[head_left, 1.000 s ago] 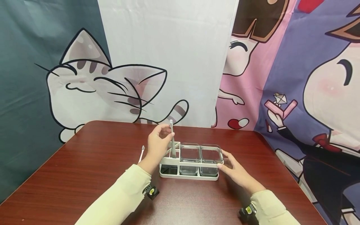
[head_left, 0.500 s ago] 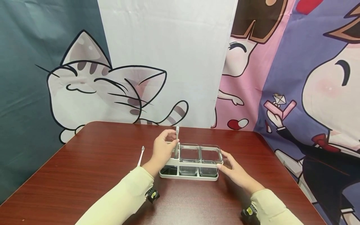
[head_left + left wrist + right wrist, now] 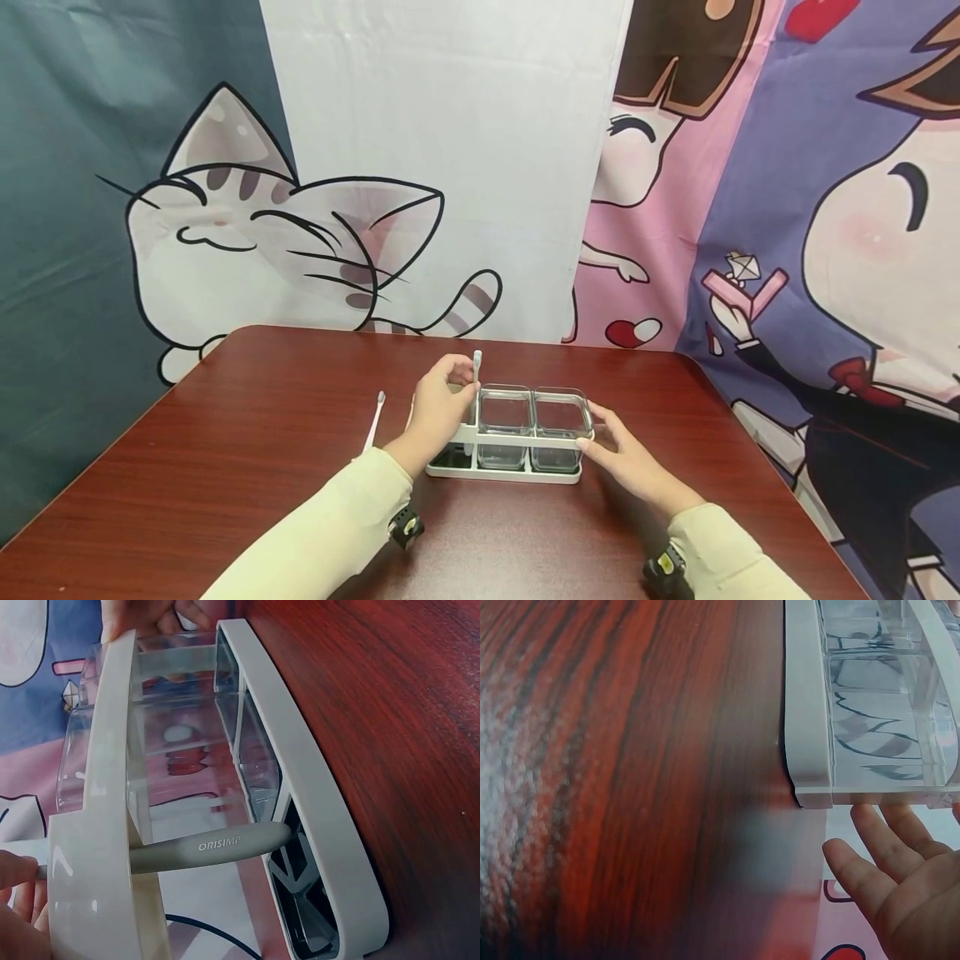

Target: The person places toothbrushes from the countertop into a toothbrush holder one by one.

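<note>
On the brown table (image 3: 247,450) a white rack (image 3: 521,438) is standing, and the right hand (image 3: 628,460) is holding its right end, fingers loosely bent. The left hand (image 3: 435,410) is pinching a grey toothbrush (image 3: 210,850), which is standing nearly upright inside the rack's left section, while a second toothbrush (image 3: 373,422) is lying farther left.

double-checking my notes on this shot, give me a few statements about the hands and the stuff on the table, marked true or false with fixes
1. The left hand holds a gray toothbrush. True.
2. Two clear cups sit side by side in the rack. True.
3. The right hand holds one of the clear cups. False: it holds the right end of the rack.
4. The white toothbrush stands in the rack. False: it lies on the table, left of the rack.
5. The gray toothbrush reaches down into the rack. True.
</note>
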The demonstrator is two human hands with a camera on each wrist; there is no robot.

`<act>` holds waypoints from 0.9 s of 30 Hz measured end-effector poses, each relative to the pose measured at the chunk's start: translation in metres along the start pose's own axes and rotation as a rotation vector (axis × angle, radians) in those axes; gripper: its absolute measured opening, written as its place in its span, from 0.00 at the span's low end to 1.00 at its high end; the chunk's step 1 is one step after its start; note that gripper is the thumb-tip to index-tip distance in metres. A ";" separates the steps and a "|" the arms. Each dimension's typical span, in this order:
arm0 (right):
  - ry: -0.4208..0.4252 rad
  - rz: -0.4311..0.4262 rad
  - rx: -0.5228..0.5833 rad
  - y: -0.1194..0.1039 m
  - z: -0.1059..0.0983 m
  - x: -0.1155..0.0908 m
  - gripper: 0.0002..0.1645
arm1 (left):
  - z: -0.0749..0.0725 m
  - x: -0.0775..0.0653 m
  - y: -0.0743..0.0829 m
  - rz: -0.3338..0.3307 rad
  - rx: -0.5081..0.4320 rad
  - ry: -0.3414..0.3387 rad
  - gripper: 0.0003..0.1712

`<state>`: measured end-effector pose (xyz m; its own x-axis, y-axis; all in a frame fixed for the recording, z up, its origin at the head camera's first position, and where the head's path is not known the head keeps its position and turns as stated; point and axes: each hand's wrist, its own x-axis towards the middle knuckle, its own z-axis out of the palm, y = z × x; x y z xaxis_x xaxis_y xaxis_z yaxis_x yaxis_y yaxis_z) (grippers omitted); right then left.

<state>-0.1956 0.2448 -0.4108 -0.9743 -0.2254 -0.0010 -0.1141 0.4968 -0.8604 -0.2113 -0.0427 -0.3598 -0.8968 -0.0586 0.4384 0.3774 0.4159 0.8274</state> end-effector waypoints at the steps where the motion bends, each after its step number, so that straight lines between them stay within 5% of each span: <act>1: -0.001 0.000 0.005 0.000 0.000 0.000 0.40 | 0.000 0.000 0.000 0.000 0.000 -0.001 0.13; 12: -0.010 -0.007 0.015 -0.001 0.001 -0.001 0.41 | 0.001 -0.001 -0.002 0.009 -0.032 -0.026 0.14; 18: -0.009 0.001 0.012 -0.001 0.001 0.000 0.41 | -0.004 0.000 0.003 -0.045 -0.029 -0.055 0.18; 27: -0.003 0.005 0.020 0.000 0.000 0.000 0.41 | -0.016 0.006 0.004 -0.119 -0.191 -0.087 0.23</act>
<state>-0.1950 0.2443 -0.4107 -0.9743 -0.2253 -0.0068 -0.1051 0.4808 -0.8705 -0.2114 -0.0559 -0.3485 -0.9509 -0.0147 0.3090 0.2974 0.2314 0.9263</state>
